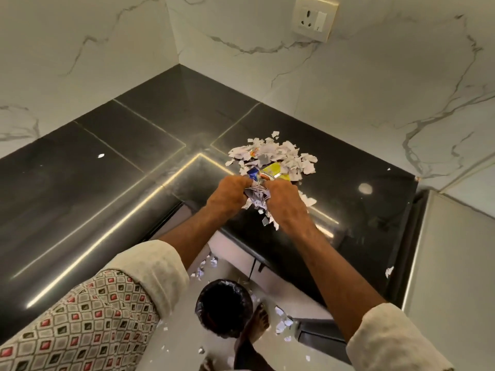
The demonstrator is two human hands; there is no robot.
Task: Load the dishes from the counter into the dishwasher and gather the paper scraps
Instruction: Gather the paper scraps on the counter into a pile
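Observation:
A pile of torn white paper scraps (281, 155) lies on the black counter (120, 170), with a yellow and blue wrapper (273, 171) at its near edge. My left hand (230, 192) and my right hand (286, 204) press together just in front of the pile, both closed around a bunch of paper scraps (255, 196). Some scraps hang and drop from between my hands. No dishes or dishwasher are in view.
A bin lined with a black bag (223, 306) stands on the floor below my hands, beside my bare foot (258, 321). More scraps (282, 321) litter the floor around it. Marble walls close the corner; a wall socket (314, 18) sits high up. A grey appliance (455, 277) stands right.

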